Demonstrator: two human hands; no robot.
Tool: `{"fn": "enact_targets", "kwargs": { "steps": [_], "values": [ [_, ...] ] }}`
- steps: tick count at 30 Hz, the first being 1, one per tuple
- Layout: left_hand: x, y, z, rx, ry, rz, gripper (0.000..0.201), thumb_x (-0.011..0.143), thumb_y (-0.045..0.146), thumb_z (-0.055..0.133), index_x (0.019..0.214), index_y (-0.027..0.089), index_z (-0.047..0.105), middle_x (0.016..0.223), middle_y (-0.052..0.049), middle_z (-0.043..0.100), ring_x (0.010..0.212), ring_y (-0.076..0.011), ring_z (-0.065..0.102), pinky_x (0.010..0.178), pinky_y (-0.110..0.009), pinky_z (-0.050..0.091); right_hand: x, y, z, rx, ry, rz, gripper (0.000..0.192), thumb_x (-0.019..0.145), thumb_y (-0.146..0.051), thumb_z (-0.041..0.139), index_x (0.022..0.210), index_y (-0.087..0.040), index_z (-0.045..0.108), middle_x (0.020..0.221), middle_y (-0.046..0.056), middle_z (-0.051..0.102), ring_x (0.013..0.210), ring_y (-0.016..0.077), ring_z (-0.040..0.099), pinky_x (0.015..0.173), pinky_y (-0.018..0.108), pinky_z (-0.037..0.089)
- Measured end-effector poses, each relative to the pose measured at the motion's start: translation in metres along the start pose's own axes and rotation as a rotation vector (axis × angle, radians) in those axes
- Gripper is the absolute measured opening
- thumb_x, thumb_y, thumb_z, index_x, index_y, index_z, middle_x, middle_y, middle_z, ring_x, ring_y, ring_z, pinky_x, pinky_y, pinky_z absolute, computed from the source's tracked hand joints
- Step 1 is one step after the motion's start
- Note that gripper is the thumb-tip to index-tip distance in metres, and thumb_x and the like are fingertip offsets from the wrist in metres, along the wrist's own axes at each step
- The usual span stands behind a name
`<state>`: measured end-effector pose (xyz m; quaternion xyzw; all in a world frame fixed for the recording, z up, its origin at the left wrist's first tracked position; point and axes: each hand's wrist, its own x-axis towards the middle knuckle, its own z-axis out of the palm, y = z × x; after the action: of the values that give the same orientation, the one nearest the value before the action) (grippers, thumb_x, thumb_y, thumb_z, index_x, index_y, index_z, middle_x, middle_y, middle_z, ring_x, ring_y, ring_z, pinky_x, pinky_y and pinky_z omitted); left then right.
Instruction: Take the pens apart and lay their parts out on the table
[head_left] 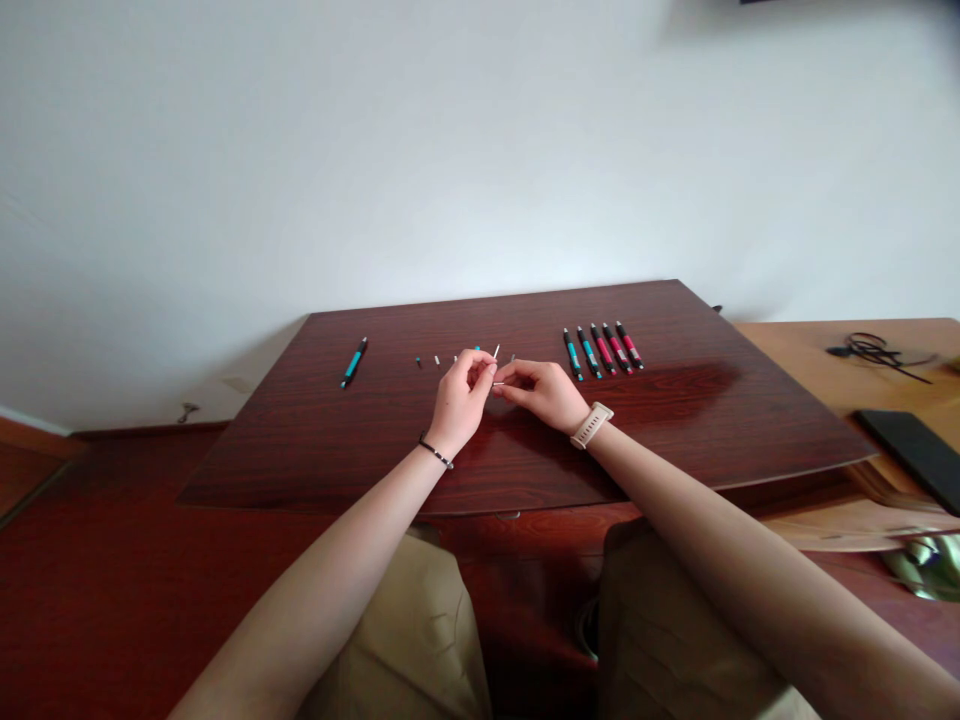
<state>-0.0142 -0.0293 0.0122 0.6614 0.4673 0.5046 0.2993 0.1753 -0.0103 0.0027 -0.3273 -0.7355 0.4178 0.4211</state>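
My left hand (463, 398) and my right hand (541, 392) meet above the middle of a dark wooden table (525, 460). Their fingertips pinch a thin white pen refill (496, 352) whose tip sticks up between them. Which hand carries most of it is hard to tell. Small loose pen parts (436, 360) lie in a row just behind my left hand. A single teal and black pen (353, 362) lies to the far left. Several assembled pens (602, 349), teal and pink, lie side by side to the right.
A lighter wooden desk (840, 380) adjoins on the right, with a tangled black cable (870, 349) and a black flat device (911, 445). A white wall stands behind the table. My knees in beige trousers sit under the front edge.
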Motion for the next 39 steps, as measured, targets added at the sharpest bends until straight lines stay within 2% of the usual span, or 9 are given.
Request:
{"fn": "enact_targets", "kwargs": {
  "steps": [4,8,11,16,21,30,32,36,39],
  "values": [
    [0.000,0.004,0.001,0.044,0.005,0.034,0.017,0.106,0.038,0.059,0.112,0.023,0.065,0.107,-0.005,0.071,0.092,-0.0195,0.066,0.087,-0.031,0.050,0.000,0.000,0.002,0.047,-0.021,0.008,0.033,0.091,-0.052,0.080,0.102,-0.021,0.078,0.101,0.007,0.081,0.089,0.0233,0.073,0.086,0.037,0.056],
    [0.000,0.002,0.000,0.003,0.024,-0.003,0.026,0.107,0.048,0.057,0.111,0.023,0.065,0.104,-0.005,0.070,0.096,-0.0201,0.066,0.089,-0.031,0.050,0.000,-0.003,0.002,0.071,-0.020,0.002,0.031,0.091,-0.050,0.080,0.101,-0.021,0.075,0.096,0.006,0.079,0.086,0.0221,0.072,0.085,0.037,0.057],
    [0.001,-0.004,-0.002,-0.040,0.013,-0.096,0.038,0.107,0.057,0.053,0.101,0.022,0.066,0.090,-0.004,0.066,0.083,-0.0182,0.061,0.072,-0.027,0.046,0.000,-0.003,0.000,0.039,0.032,-0.011,0.028,0.094,-0.048,0.078,0.102,-0.021,0.074,0.097,0.006,0.079,0.085,0.0212,0.070,0.083,0.035,0.056],
    [0.003,-0.008,-0.006,-0.176,-0.072,-0.231,0.057,0.102,0.070,0.054,0.075,0.020,0.057,0.065,0.001,0.046,0.057,-0.0118,0.039,0.050,-0.025,0.028,0.002,0.001,-0.008,0.013,0.167,-0.012,0.031,0.093,-0.050,0.080,0.103,-0.021,0.075,0.099,0.008,0.079,0.089,0.0230,0.072,0.084,0.036,0.056],
    [0.005,-0.001,-0.009,-0.328,-0.125,-0.255,0.050,0.099,0.063,0.063,0.076,0.021,0.051,0.065,0.004,0.041,0.052,-0.0082,0.030,0.047,-0.024,0.021,0.002,-0.001,-0.012,0.037,0.142,0.004,0.036,0.093,-0.055,0.080,0.103,-0.020,0.077,0.097,0.009,0.081,0.082,0.0219,0.071,0.078,0.035,0.055],
    [0.008,-0.002,-0.017,-0.251,-0.153,-0.144,0.028,0.095,0.046,0.072,0.097,0.020,0.060,0.077,0.002,0.057,0.062,-0.0095,0.047,0.053,-0.022,0.033,0.003,-0.001,-0.014,-0.009,0.148,-0.001,0.035,0.096,-0.053,0.077,0.104,-0.020,0.081,0.091,0.007,0.082,0.072,0.0193,0.069,0.070,0.032,0.053],
    [0.008,-0.003,-0.017,-0.272,-0.145,-0.180,0.030,0.097,0.049,0.068,0.096,0.020,0.060,0.078,0.001,0.059,0.062,-0.0095,0.048,0.053,-0.023,0.032,0.003,-0.001,-0.013,-0.030,0.171,-0.012,0.034,0.096,-0.053,0.077,0.103,-0.020,0.081,0.091,0.007,0.082,0.073,0.0195,0.070,0.070,0.032,0.054],
    [0.009,-0.003,-0.017,-0.281,-0.124,-0.247,0.043,0.104,0.054,0.055,0.080,0.019,0.054,0.069,0.002,0.049,0.057,-0.0082,0.041,0.051,-0.023,0.029,0.003,-0.002,-0.013,-0.056,0.184,-0.016,0.033,0.096,-0.053,0.076,0.104,-0.021,0.081,0.091,0.006,0.083,0.073,0.0202,0.072,0.070,0.032,0.054],
    [0.010,-0.003,-0.019,-0.266,-0.134,-0.236,0.033,0.098,0.048,0.066,0.086,0.019,0.056,0.076,0.001,0.055,0.061,-0.0085,0.047,0.053,-0.022,0.033,0.003,-0.001,-0.014,-0.073,0.184,-0.012,0.031,0.096,-0.052,0.076,0.104,-0.022,0.081,0.091,0.006,0.083,0.072,0.0204,0.072,0.069,0.032,0.054]
  ]
}}
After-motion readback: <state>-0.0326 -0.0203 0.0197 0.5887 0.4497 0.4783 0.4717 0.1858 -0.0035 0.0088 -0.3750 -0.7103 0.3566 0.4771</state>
